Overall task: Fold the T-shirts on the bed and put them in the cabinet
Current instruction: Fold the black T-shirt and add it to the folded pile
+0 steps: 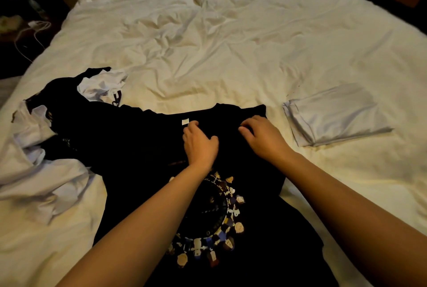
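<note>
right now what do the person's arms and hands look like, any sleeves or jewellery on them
Both forearms are bare as far as the frame shows, with no sleeve edge in view. The left hand and right hand wear no gloves, and no watch, bracelet or ring can be seen on either. The dim light makes finer marks hard to tell.
</note>
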Action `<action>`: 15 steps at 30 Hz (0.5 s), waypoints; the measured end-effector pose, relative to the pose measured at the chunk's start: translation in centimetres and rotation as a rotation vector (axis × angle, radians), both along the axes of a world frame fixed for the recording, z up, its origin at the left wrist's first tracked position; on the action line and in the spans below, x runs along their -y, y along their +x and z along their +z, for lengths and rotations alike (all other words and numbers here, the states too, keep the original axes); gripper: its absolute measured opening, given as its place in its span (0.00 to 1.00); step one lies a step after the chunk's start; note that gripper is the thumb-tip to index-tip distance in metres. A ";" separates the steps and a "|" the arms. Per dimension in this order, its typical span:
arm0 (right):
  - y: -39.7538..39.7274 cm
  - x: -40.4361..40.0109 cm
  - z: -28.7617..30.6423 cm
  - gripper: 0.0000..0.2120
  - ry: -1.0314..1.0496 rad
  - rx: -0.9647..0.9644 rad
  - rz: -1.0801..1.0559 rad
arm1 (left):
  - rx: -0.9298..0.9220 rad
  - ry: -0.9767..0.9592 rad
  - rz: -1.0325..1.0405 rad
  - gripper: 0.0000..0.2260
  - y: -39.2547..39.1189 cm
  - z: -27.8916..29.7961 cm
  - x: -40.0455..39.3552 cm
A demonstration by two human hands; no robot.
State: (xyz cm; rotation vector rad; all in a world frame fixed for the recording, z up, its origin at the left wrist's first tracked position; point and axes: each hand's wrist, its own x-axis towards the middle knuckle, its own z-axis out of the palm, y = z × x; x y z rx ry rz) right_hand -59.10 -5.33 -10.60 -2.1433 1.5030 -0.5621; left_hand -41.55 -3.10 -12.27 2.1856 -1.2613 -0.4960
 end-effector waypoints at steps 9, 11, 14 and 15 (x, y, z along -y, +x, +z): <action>-1.1 1.3 -6.8 0.34 0.107 -0.444 0.025 | 0.472 0.283 -0.536 0.29 -2.5 -3.6 0.2; -1.1 0.9 -7.6 0.34 0.100 -0.462 0.019 | 0.512 0.327 -0.552 0.30 -2.4 -4.2 0.1; -1.0 0.8 -7.8 0.34 0.091 -0.477 0.010 | 0.520 0.338 -0.566 0.30 -2.2 -4.5 0.1; -0.9 0.8 -7.7 0.34 0.094 -0.482 0.011 | 0.525 0.339 -0.573 0.30 -2.1 -4.4 0.2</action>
